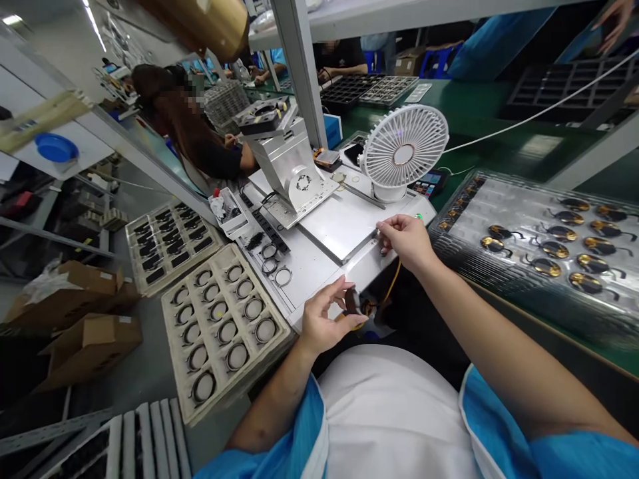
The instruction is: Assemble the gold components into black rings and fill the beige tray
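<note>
My left hand (324,316) is at the front edge of the white work surface (329,229). Its thumb and fingers grip a dark, rounded part (353,301), seen nearly edge-on. Farther right, my right hand (407,243) is at the same front edge, thumb and fingertips pinched together. Whatever those fingers hold, if anything, is too small to make out. Behind both hands stands a silver metal fixture (299,176) with a dark round-holed block (264,114) on top. Several thin dark rings (283,276) lie on the surface left of my hands.
A white fan (404,153) stands behind my right hand. At left is a pale tray (224,372) of ring parts, with a tray of black parts (170,246) beyond. To the right, a clear tray (519,266) holds black-and-gold parts. A person (184,126) sits at far left.
</note>
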A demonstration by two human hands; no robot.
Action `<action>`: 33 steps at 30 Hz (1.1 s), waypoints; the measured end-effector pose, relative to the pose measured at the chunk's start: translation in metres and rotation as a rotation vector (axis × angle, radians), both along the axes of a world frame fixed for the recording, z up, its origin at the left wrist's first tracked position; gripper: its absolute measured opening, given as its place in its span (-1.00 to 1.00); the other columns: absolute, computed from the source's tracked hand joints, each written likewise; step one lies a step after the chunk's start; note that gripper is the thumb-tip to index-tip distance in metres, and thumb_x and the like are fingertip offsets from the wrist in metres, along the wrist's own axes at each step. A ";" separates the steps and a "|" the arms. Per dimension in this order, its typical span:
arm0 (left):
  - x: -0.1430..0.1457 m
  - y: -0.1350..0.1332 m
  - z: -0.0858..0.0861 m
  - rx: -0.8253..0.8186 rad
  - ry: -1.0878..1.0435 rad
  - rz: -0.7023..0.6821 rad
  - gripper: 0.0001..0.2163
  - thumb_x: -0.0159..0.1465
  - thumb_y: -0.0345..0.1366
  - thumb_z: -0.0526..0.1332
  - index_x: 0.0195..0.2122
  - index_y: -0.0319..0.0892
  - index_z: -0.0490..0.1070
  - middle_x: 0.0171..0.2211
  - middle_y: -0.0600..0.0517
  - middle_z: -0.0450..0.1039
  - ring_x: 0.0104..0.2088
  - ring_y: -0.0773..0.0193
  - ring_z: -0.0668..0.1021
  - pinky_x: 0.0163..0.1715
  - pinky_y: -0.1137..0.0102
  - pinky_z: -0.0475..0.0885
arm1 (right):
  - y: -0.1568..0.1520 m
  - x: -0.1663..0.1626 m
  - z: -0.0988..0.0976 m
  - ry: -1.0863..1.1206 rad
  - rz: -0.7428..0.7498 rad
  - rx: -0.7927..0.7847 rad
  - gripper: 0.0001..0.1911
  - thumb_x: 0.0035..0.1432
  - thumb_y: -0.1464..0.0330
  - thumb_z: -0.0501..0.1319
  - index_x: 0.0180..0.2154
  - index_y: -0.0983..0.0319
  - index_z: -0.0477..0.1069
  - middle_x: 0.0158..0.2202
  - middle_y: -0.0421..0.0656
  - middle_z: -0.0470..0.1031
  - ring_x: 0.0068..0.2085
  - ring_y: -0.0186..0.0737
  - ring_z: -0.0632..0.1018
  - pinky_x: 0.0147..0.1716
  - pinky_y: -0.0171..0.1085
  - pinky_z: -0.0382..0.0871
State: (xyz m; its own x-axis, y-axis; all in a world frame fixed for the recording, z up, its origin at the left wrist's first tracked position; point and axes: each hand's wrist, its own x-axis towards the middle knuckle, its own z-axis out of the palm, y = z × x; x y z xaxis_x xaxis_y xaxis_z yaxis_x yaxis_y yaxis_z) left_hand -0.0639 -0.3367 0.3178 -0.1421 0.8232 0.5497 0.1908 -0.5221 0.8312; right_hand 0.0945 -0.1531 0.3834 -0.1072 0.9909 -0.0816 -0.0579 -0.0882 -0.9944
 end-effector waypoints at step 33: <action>0.005 -0.004 -0.003 -0.050 0.045 0.106 -0.30 0.10 -0.45 0.52 0.28 -0.11 0.39 0.04 -0.17 0.64 -0.11 0.12 0.73 -0.06 0.32 0.69 | -0.120 0.006 -0.016 -0.038 0.483 -0.111 -0.60 -0.03 0.18 0.46 -0.26 0.20 0.35 -0.54 -0.34 0.37 -0.58 -0.37 0.39 -0.63 -0.40 0.26</action>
